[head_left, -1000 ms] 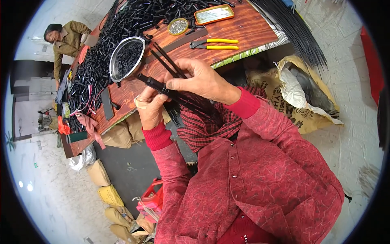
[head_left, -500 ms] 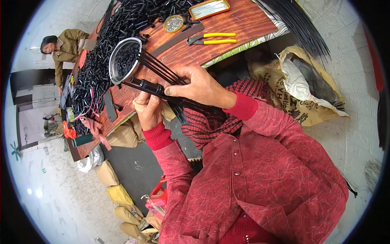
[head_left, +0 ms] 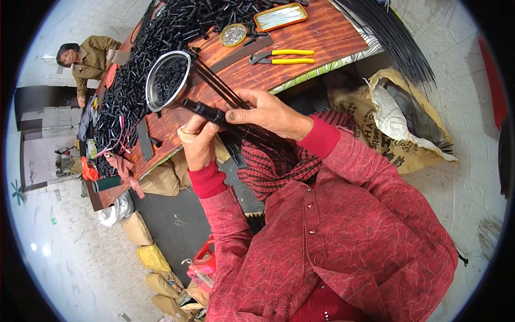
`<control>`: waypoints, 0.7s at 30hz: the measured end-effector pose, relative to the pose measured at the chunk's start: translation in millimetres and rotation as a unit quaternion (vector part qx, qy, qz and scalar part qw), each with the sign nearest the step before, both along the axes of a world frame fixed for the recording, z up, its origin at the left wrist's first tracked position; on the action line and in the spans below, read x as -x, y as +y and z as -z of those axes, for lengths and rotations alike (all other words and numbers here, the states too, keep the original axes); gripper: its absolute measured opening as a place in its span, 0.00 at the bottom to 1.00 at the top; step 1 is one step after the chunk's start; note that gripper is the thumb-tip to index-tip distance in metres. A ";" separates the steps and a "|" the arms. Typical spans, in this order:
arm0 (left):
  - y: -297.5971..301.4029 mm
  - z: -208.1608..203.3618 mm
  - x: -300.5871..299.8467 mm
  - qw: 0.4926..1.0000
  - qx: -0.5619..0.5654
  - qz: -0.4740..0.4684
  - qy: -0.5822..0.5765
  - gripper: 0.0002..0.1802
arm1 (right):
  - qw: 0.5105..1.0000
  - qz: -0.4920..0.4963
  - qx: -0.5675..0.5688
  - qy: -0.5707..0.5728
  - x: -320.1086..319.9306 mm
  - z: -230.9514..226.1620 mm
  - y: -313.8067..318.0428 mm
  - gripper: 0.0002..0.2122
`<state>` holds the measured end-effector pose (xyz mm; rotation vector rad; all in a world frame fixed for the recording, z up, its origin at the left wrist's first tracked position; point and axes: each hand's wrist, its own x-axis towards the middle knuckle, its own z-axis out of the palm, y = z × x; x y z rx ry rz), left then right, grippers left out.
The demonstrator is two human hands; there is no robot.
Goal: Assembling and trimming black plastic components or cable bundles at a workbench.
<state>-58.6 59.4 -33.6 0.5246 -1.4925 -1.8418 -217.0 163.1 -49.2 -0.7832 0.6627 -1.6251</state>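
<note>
My right hand [head_left: 271,114] is closed round a bundle of thin black rods [head_left: 220,88], its thumb pressed on a black cylindrical fitting [head_left: 201,109] at the bundle. Just below the fitting, my left hand [head_left: 197,140] is closed, thumb and fingers pinching at its underside; a pale wrap covers one finger. The rods fan up past the fitting and also run back under my right hand toward my lap. Beyond my hands stands a metal bowl [head_left: 148,90] holding small black rings [head_left: 171,76]. What exactly my left fingertips grip is partly hidden.
The reddish wooden table [head_left: 322,32] carries a heap of black tubular parts [head_left: 115,107], yellow-handled pliers [head_left: 292,57], a round dish [head_left: 233,34] of small metal bits and a tray [head_left: 280,17] of thin pins. A woven sack [head_left: 354,104] stands right. Another person [head_left: 94,61] stands far left.
My left hand has shifted slightly, its thumb now further up against the fitting. The fitting has turned to slope more steeply. My right hand stays on the rods; the whole view has moved a little.
</note>
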 end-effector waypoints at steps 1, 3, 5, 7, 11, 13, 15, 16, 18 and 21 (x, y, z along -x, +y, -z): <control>-4.0 -0.9 1.4 1.000 0.026 0.004 -0.015 0.15 | 1.000 0.016 -0.008 -0.009 -2.7 6.4 -0.8 0.17; 6.4 -7.9 6.2 0.997 0.057 -0.040 -0.044 0.14 | 0.999 0.036 0.000 -0.014 -7.6 2.8 0.7 0.18; 29.6 -29.6 25.0 0.994 0.053 -0.082 -0.055 0.13 | 0.999 0.030 -0.011 -0.021 -3.4 4.1 4.8 0.17; 39.6 -30.3 30.1 0.986 0.104 -0.125 -0.022 0.15 | 0.997 -0.002 -0.001 -0.081 -5.9 3.5 4.9 0.16; 51.1 -38.8 39.2 0.993 0.035 -0.115 0.002 0.19 | 0.985 -0.049 0.014 -0.167 3.2 9.4 -6.5 0.15; 48.3 -37.6 41.5 0.995 0.024 -0.099 -0.016 0.20 | 0.983 -0.058 0.028 -0.170 7.5 18.4 -12.2 0.15; 46.2 -36.6 40.4 0.995 0.026 -0.092 -0.011 0.21 | 0.980 -0.060 0.031 -0.185 8.2 25.2 -16.3 0.15; 44.8 -36.2 39.5 0.996 0.030 -0.084 -0.009 0.21 | 0.981 -0.061 0.030 -0.184 8.3 27.2 -18.0 0.15; 42.3 -35.4 36.3 0.996 0.024 -0.081 -0.010 0.22 | 0.978 -0.076 0.035 -0.190 8.9 29.5 -20.6 0.14; 40.7 -33.6 35.0 0.995 0.044 -0.089 -0.017 0.23 | 0.974 -0.092 0.027 -0.204 8.5 28.1 -24.4 0.12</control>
